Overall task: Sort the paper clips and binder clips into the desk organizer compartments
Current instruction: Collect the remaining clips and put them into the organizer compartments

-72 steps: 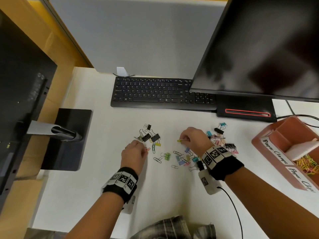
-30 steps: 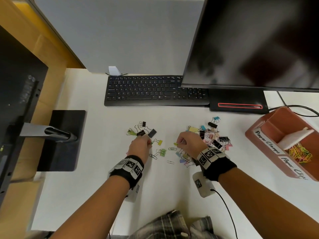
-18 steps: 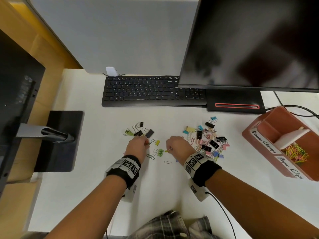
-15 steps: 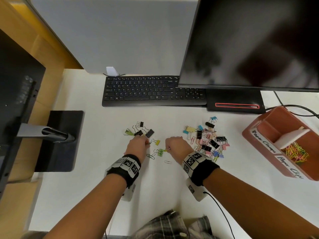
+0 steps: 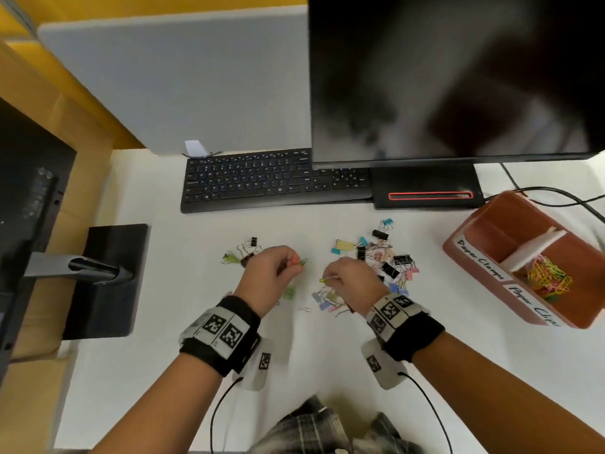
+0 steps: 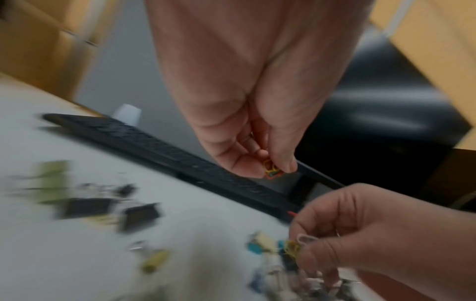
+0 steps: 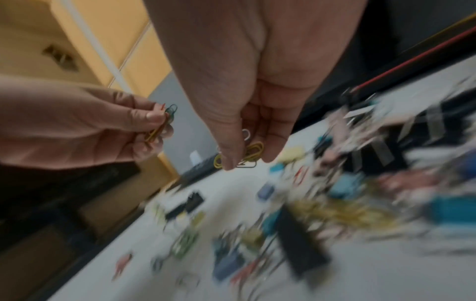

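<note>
Lifted off the desk since half a second ago, both hands, and drawn a little apart. Left hand [image 5: 273, 273] raised mid-frame, thumb and fingertips pinched on a small bunch of paper clips [image 6: 272, 170], orange, green and yellow, back of the hand toward the camera. Right hand [image 5: 352, 280] just right of it, fingers curled, pinching yellow paper clips [image 7: 253, 151] with a white one tucked behind; tips pointing left. Below and between the hands, loose binder clips [image 5: 389, 257] scattered on the white desk [image 5: 163, 322], the thicker heap right of centre, a smaller black and green cluster [image 5: 244, 253] left of the left hand. At the right edge, the terracotta desk organizer [image 5: 484, 263], coloured paper clips piled in its nearer compartment, farther compartment showing bare floor. Keyboard [image 5: 262, 178] across the upper middle, under the dark monitor [image 5: 458, 77].
</note>
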A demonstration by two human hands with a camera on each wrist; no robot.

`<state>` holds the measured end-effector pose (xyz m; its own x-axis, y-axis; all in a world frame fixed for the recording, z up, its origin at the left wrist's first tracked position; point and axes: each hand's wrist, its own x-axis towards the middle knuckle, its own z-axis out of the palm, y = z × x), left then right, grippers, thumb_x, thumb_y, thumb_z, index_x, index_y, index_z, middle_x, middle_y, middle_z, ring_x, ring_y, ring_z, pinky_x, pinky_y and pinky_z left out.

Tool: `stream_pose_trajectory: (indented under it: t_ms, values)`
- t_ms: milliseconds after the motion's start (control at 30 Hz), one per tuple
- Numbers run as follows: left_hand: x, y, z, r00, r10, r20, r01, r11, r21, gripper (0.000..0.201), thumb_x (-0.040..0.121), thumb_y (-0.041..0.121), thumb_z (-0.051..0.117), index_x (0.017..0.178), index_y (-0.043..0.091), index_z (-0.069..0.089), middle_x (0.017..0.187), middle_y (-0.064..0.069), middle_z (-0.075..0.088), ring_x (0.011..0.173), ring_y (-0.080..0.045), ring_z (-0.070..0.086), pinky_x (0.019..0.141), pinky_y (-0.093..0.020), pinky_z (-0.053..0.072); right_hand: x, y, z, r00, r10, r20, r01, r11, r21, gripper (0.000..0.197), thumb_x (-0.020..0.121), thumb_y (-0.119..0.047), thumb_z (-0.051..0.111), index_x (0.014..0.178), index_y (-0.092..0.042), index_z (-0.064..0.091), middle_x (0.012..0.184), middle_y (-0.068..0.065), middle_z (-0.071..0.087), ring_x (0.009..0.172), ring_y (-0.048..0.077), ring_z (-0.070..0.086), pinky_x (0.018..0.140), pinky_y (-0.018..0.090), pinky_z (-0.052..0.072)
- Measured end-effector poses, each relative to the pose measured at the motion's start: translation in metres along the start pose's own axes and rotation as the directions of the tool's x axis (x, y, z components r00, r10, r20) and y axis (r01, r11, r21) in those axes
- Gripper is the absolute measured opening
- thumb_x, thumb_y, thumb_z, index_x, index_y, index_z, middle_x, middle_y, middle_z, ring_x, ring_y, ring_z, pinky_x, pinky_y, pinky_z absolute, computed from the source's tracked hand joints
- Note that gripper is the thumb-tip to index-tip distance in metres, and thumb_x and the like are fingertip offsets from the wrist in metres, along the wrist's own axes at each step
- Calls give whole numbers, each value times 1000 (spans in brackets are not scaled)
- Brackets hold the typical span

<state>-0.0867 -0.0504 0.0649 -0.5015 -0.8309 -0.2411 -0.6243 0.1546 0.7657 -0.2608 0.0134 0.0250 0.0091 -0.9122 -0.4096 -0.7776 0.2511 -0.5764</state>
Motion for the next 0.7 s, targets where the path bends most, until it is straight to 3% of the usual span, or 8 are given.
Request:
stream_pose_trajectory:
  t_ms: [133,200,300,434,500,600,700]
  values:
    - [16,80,54,976,163,140,-156,986,-61,5,83,15,65,83,12,61,79,-3,64,72,-15,59,68,-21,47,-62,47,-62,942,33,-334,-4,996,87,6,81,-7,66,85,-7,71,87,11,70,81,26,63,78,26,45]
    - [28,125,91,948,239,211,-221,970,-106,5,83,14,65,83,12,61,76,3,60,68,-5,57,65,-14,44,-97,80,-93,877,117,-466,-86,992,87,8,75,-4,73,82,-6,72,82,13,72,76,28,66,71,21,41]
    - [47,189,153,891,368,267,-349,930,-115,10,79,15,68,85,10,63,78,2,57,69,-10,50,63,-8,36,-147,127,-130,771,279,-572,-255,959,124,16,75,-16,76,89,-9,72,85,11,72,77,25,66,69,20,42]
    - [63,243,232,871,336,357,-313,942,-123,17,77,13,70,91,9,62,68,5,54,61,-8,48,60,-18,40,-180,176,-157,658,450,-604,-406,887,219,15,82,-15,67,96,-11,69,98,10,70,91,25,63,84,33,49]
    - [67,250,259,870,289,400,-288,955,-63,31,77,15,71,105,11,59,77,0,61,69,-11,56,67,-21,43,-179,194,-161,672,518,-529,-455,852,258,17,84,-17,62,100,-14,67,104,10,68,97,25,62,89,34,47]
    - [71,252,272,857,254,449,-267,963,-35,51,80,24,68,126,16,47,106,-8,65,97,-20,62,88,-32,50,-175,209,-157,754,544,-368,-469,838,278,32,89,-7,54,120,-8,56,118,16,62,110,29,58,94,30,41]
    - [70,251,252,841,336,424,-342,937,-66,36,84,24,63,119,17,54,111,-6,63,101,-15,60,91,-28,49,-173,208,-148,768,439,-466,-404,897,180,35,88,-4,53,122,-9,54,115,15,63,105,29,60,90,28,42]
